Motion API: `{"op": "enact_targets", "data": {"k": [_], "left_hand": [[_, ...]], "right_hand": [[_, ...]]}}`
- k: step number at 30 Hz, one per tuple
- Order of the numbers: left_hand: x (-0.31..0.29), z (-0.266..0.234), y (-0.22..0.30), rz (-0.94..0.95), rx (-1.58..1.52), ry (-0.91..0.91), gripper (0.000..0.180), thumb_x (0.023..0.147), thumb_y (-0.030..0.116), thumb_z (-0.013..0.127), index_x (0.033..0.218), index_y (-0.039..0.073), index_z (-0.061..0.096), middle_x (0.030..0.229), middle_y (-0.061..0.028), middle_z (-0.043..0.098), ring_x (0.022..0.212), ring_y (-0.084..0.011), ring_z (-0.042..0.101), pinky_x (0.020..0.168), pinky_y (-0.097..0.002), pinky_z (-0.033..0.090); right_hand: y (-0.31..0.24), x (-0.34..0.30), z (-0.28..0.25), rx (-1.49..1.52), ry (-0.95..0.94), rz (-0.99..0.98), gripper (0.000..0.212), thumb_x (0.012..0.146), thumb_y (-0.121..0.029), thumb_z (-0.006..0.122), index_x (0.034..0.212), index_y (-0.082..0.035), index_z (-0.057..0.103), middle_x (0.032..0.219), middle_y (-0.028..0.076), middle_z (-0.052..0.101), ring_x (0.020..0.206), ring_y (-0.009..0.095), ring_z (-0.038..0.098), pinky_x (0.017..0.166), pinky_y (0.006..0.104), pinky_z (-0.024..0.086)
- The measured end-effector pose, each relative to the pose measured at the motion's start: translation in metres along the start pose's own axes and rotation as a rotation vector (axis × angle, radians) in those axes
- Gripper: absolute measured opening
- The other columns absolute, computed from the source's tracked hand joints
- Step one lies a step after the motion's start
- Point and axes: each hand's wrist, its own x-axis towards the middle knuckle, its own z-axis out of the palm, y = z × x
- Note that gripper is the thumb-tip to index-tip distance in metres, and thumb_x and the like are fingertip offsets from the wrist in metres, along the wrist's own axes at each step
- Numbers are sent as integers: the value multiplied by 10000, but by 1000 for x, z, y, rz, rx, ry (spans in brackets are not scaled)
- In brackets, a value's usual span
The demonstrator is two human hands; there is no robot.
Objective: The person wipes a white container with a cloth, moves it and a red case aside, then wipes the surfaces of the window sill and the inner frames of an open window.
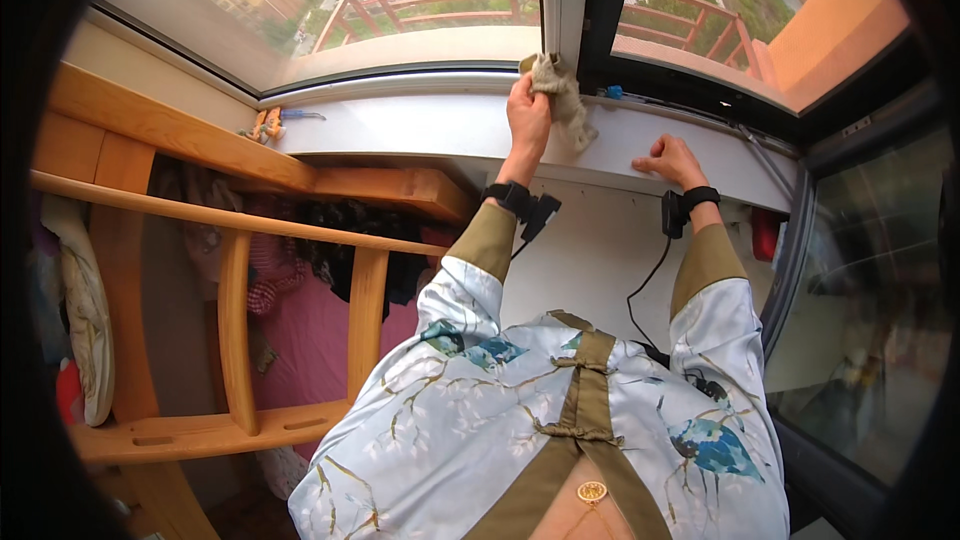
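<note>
My left hand [529, 118] grips a greyish-beige cleaning cloth [568, 105] at the foot of the white window post [565, 0]. Part of the cloth hangs down over the white windowsill [400, 126]. To the right, my right hand [672, 160] is above the front part of the sill with its fingers curled in. Nothing shows between those fingers, though their tips are partly hidden. A dark band with a small device sits on each wrist.
An open dark-framed window sash [850, 270] stands at the right. On the left is a wooden bunk bed ladder [237, 330] beside pink bedding [300, 360]. A small orange and blue object [270, 124] lies on the sill's left end. A cable hangs from my right wrist.
</note>
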Motion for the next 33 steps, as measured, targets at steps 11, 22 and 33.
{"op": "enact_targets", "data": {"k": [11, 22, 33], "left_hand": [[8, 2, -18, 1, 451, 82, 189, 727, 40, 557, 875, 27, 673, 804, -165, 629, 761, -284, 605, 701, -341, 456], [17, -3, -14, -35, 524, -90, 199, 714, 69, 539, 859, 27, 669, 680, -143, 597, 646, -267, 575, 620, -347, 448], [41, -150, 13, -237, 1002, 139, 284, 781, 253, 483, 982, 131, 641, 1187, -157, 487, 1120, -331, 405, 916, -437, 378]], "right_hand": [[1, -3, -1, -15, 22, -14, 476, 523, -418, 795, 720, -53, 562, 765, 119, 595, 752, 262, 571, 671, 345, 455], [12, 3, 1, -18, 101, -82, 488, 545, -416, 795, 723, -38, 543, 708, 90, 571, 679, 217, 545, 626, 322, 443], [4, 3, 4, -58, 172, -148, 467, 554, -403, 792, 708, -35, 549, 656, 71, 561, 611, 192, 537, 568, 312, 434]]}}
